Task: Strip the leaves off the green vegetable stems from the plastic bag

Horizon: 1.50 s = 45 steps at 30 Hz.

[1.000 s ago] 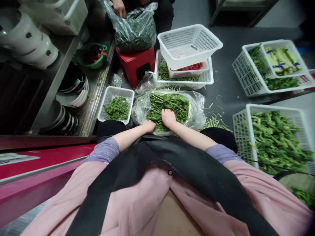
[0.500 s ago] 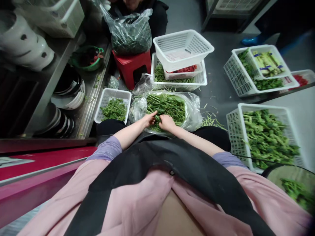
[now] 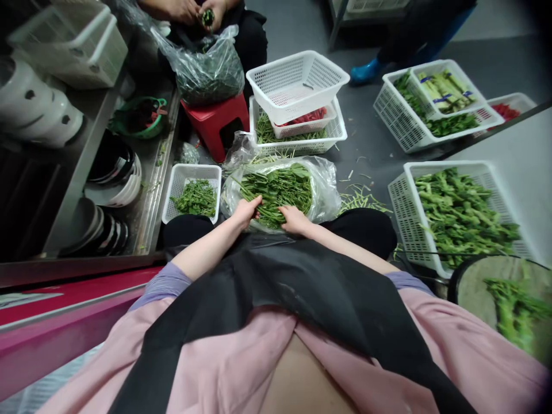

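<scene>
Long-stemmed leafy greens lie heaped in an open clear plastic bag between my knees. My left hand is closed on green stems at the near left of the heap, thumb on top. At the near right edge, my right hand rests against the greens with its fingers curled over stems; some fingertips are hidden among them. A small white basket with trimmed greens stands to the left of the bag.
Stacked white baskets stand behind the bag, beside a red stool bearing a bag of greens. A co-worker's hands are beyond it. Right are a basket of broccoli-like stems and a round board. Metal shelving borders the left.
My hands have moved apart, the left one leftward with stems in it. The view has shifted, so the co-worker's hands now show at the top.
</scene>
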Each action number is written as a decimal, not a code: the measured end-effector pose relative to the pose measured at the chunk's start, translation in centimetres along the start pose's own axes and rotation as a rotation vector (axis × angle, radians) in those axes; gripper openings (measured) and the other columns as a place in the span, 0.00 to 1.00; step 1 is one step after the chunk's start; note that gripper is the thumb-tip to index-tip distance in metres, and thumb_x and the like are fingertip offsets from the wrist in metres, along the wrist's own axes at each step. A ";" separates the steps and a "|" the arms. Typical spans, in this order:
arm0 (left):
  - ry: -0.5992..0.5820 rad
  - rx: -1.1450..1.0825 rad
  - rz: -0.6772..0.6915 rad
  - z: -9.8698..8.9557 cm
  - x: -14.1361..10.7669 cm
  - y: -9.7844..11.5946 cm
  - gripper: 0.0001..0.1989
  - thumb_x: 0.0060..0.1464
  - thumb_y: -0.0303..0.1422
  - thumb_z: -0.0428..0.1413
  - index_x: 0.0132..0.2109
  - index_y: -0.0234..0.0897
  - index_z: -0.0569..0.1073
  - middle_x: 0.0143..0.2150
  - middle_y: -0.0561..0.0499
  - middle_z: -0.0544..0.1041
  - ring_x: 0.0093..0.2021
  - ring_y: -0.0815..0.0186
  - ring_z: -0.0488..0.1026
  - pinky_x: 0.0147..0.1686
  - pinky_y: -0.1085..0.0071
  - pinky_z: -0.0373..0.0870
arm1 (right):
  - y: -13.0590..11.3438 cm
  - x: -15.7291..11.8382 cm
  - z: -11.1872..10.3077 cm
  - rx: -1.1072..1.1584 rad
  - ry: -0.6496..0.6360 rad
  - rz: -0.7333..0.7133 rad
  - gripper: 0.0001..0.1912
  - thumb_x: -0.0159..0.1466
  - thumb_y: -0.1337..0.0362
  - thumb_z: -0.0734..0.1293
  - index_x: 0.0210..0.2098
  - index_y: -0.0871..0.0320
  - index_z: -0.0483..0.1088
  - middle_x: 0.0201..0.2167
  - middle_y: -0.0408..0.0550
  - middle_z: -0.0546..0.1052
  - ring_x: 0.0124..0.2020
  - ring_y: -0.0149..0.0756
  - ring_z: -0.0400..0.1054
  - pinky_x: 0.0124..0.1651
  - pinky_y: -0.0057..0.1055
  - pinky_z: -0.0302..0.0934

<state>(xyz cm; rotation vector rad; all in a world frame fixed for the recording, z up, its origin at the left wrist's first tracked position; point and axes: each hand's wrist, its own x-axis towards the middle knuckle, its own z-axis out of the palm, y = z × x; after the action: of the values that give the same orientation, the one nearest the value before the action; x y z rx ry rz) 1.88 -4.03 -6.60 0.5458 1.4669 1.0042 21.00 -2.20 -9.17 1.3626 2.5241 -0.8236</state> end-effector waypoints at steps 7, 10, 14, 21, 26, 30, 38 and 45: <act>0.004 0.163 -0.407 0.8 1.9 -1.2 0.17 0.61 0.32 0.51 0.24 0.35 0.62 0.14 0.58 0.56 0.13 0.77 0.52 0.13 0.80 0.50 | 0.1 -0.1 -1.5 -0.074 -0.158 0.162 0.32 0.58 0.67 0.65 0.62 0.58 0.62 0.58 0.58 0.70 0.57 0.51 0.65 0.55 0.44 0.62; -0.110 0.245 -0.466 2.1 2.2 -1.7 0.15 0.60 0.29 0.51 0.24 0.33 0.66 0.14 0.56 0.59 0.13 0.73 0.56 0.14 0.77 0.54 | -0.4 -0.8 -2.1 -0.030 -0.186 0.103 0.32 0.58 0.68 0.64 0.63 0.54 0.62 0.58 0.55 0.70 0.57 0.49 0.66 0.54 0.42 0.63; -0.131 0.361 -0.392 3.9 1.8 -2.0 0.16 0.60 0.28 0.49 0.22 0.33 0.65 0.13 0.56 0.57 0.13 0.74 0.53 0.15 0.76 0.52 | -0.3 -0.9 -3.0 0.046 -0.024 0.079 0.27 0.59 0.70 0.62 0.59 0.57 0.68 0.58 0.55 0.71 0.58 0.46 0.66 0.57 0.38 0.61; -0.141 0.530 0.051 4.8 -1.7 0.5 0.07 0.54 0.28 0.57 0.28 0.33 0.71 0.19 0.55 0.66 0.16 0.73 0.59 0.21 0.74 0.59 | 0.4 1.6 -4.4 0.397 0.224 0.145 0.23 0.59 0.74 0.60 0.52 0.62 0.73 0.50 0.51 0.77 0.51 0.35 0.71 0.56 0.28 0.61; -0.063 0.513 0.558 0.6 -3.6 6.1 0.09 0.55 0.31 0.56 0.28 0.33 0.75 0.25 0.52 0.72 0.26 0.71 0.66 0.30 0.75 0.64 | 0.6 1.4 -3.1 0.491 0.080 0.055 0.21 0.62 0.71 0.60 0.52 0.60 0.73 0.51 0.48 0.77 0.51 0.33 0.71 0.56 0.28 0.61; -0.037 0.376 0.630 -1.3 -5.3 8.1 0.09 0.54 0.32 0.58 0.28 0.34 0.76 0.25 0.53 0.73 0.27 0.71 0.67 0.29 0.77 0.65 | 0.4 1.6 -2.3 0.320 0.043 0.041 0.20 0.66 0.65 0.58 0.52 0.60 0.74 0.53 0.51 0.75 0.53 0.36 0.69 0.57 0.28 0.60; 0.245 0.011 0.699 -3.1 -8.6 12.5 0.11 0.54 0.35 0.60 0.26 0.34 0.73 0.22 0.55 0.68 0.20 0.75 0.65 0.18 0.81 0.57 | 1.9 0.9 -0.6 0.030 -0.102 0.143 0.21 0.62 0.64 0.63 0.54 0.57 0.73 0.55 0.54 0.74 0.56 0.40 0.67 0.58 0.33 0.60; 0.285 -0.156 0.699 -5.5 -6.7 15.2 0.19 0.52 0.46 0.60 0.26 0.34 0.71 0.18 0.57 0.65 0.15 0.77 0.61 0.13 0.79 0.53 | 2.1 0.4 -0.6 0.068 -0.054 0.185 0.22 0.60 0.70 0.62 0.53 0.62 0.73 0.53 0.57 0.75 0.53 0.42 0.70 0.54 0.32 0.62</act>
<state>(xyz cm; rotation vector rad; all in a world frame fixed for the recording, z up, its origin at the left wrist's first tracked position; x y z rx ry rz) -5.62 -3.15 9.21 0.8550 1.4490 1.7876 22.52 -0.72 -9.66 1.5449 2.3071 -0.9033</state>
